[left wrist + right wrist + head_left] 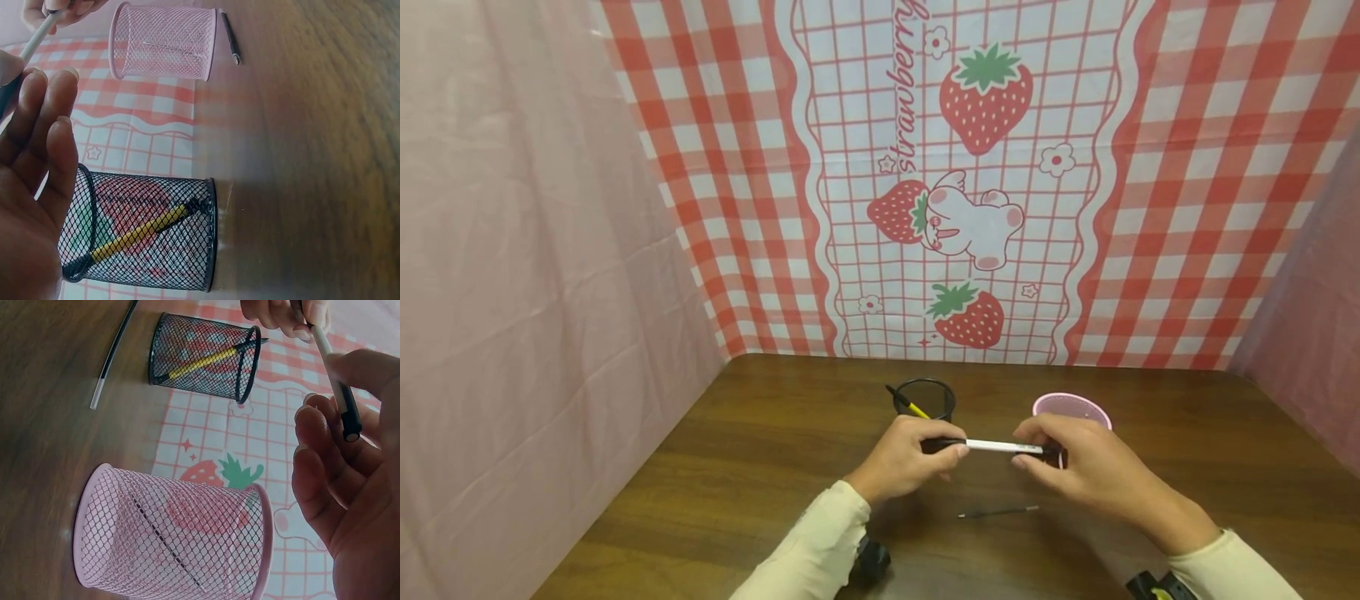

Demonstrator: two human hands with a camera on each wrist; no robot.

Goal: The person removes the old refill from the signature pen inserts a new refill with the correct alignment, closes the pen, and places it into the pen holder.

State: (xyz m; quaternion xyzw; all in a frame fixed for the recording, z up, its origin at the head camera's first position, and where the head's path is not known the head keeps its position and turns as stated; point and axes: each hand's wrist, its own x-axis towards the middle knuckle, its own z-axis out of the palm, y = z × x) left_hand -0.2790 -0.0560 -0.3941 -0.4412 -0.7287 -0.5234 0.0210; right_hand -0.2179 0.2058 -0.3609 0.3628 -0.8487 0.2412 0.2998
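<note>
A white pen (992,446) with black ends is held level above the table between both hands. My left hand (908,457) pinches its black left end between thumb and fingers. My right hand (1093,468) grips near the other end, whose round black tip (352,434) pokes out past the thumb in the right wrist view. Below the pen, a thin dark pen refill (997,512) with a pale tip lies on the table. Beyond the left hand stands a black mesh cup (214,237) with a yellow and black pen (140,232) leaning inside.
Behind the right hand stands a pink mesh cup (265,544), with a thin dark stick (165,545) inside. The wooden table (700,483) ends at a red checked cloth (752,275) with strawberries. A pale curtain (550,250) hangs on the left.
</note>
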